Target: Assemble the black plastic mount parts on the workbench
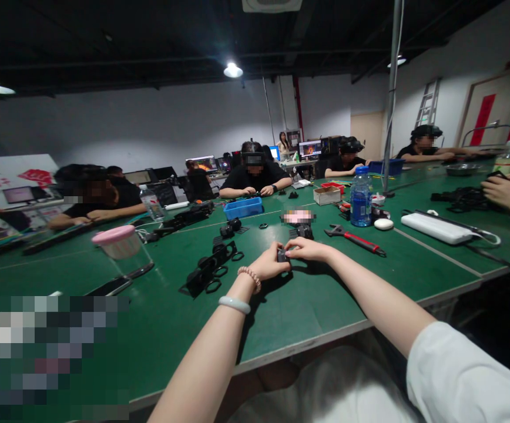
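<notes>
Between my two hands is a small black blocky part (pixel 282 257), held just over the green table. My left hand (pixel 269 262), with a beaded bracelet and a pale bangle at the wrist, grips it from the left, fingers closed. From the right, my right hand (pixel 308 249) pinches the same part with thumb and fingertips. Its exact kind is too small to make out. Left of my hands lie black plastic parts (pixel 208 264) and several black rings (pixel 213 286). Another black part (pixel 303 231) sits just beyond my right hand.
An adjustable wrench (pixel 356 239) with red handles lies to the right, near a blue bottle (pixel 361 197) and a white power strip (pixel 435 228). A pink-lidded container (pixel 120 244) stands left. Farther off is a blue tray (pixel 242 208). Co-workers sit around the green table (pixel 167 329).
</notes>
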`<state>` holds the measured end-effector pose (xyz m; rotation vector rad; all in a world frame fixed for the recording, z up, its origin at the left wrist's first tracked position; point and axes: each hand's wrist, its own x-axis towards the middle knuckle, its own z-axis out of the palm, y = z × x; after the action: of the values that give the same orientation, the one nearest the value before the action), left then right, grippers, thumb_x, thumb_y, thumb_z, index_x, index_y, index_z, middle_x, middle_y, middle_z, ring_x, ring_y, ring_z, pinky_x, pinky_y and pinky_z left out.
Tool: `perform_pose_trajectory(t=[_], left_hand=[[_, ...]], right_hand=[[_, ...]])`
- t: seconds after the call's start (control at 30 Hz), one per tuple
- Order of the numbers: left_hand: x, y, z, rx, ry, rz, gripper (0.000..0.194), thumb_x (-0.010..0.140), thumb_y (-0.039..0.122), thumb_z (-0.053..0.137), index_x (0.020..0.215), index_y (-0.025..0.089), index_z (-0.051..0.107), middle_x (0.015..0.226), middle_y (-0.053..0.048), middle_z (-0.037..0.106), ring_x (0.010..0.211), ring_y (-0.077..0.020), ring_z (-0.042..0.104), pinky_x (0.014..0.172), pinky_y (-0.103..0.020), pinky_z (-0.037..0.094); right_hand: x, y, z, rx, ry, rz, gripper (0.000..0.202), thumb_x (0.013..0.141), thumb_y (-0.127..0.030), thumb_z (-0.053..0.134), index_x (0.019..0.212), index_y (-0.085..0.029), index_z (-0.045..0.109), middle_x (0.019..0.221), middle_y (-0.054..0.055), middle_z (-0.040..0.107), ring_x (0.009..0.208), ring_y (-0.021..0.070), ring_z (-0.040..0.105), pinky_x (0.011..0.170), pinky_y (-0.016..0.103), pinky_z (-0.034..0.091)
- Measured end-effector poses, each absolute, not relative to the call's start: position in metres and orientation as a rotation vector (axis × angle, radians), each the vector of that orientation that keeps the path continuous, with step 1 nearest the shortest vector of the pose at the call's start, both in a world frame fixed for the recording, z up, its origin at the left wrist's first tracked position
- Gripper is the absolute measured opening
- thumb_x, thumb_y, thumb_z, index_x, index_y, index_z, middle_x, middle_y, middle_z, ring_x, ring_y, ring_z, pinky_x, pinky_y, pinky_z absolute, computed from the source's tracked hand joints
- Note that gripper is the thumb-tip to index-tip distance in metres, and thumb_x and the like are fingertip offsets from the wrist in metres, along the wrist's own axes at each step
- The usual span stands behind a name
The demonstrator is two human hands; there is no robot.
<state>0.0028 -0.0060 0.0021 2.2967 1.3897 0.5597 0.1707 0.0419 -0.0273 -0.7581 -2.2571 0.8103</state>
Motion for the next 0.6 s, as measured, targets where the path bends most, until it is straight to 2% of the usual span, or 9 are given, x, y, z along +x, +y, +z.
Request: perform_pose_trajectory(t=[0.6], left_hand=[[0.0039,-0.0077,0.0035,2.293,1.410,0.572,0.054,0.054,0.034,0.055,0.101,0.014,0.040,0.080,-0.003,0.053,0.070,-0.0169,0.051,0.061,-0.027,0.040]], right_hand=[[0.1695,0.0411,-0.0248,-0.789,-2.295,0.734,0.026,0.075,-0.033,0.045,0.083,-0.011,0.058,0.067,0.002,0.052,0.062,0.0094,0.045,0.058,0.021,0.034]])
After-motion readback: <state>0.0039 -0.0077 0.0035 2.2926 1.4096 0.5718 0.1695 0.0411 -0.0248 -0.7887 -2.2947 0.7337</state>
